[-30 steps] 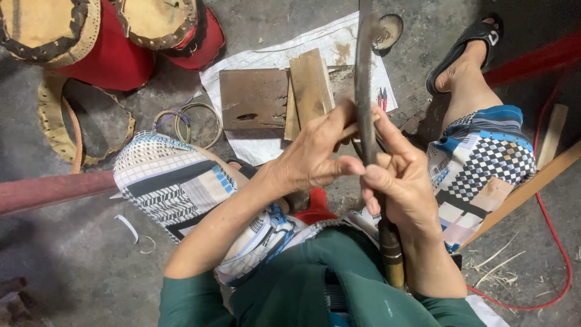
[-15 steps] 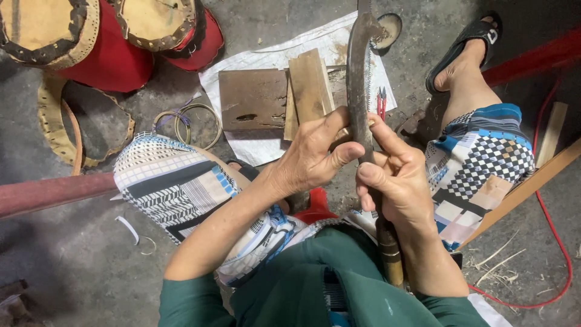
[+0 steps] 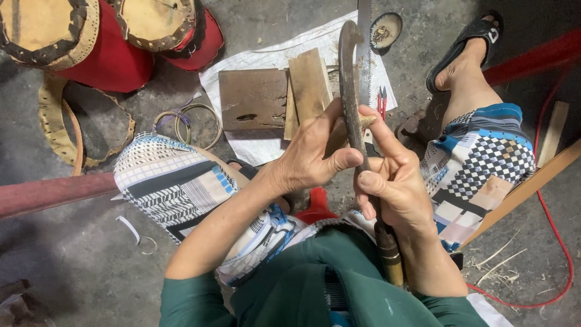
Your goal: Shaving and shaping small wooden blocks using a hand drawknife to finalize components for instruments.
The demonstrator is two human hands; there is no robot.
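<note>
Left hand: the left hand (image 3: 311, 158) was curled round a thin pale sliver of wood or cane (image 3: 361, 123), thumb pressed across towards the blade
Right hand: the right hand (image 3: 393, 188) was closed tight on the long dark curved-tip metal knife with a wooden handle (image 3: 349, 91), index finger stretched up along it
Knife: it stood nearly upright between both hands, hooked tip pointing away from the person, handle end (image 3: 390, 257) down by the lap
Sliver: pinched against the blade, just above the knees
Floor: grey concrete floor (image 3: 72, 254), with a white sheet (image 3: 266, 60) bearing brown wooden boards (image 3: 254, 98) and a saw blade (image 3: 364, 42)
Nearby: red drums with hide tops (image 3: 97, 42) to the left, wire rings (image 3: 187, 121) beside the sheet, a red cable (image 3: 554, 224) to the right
</note>
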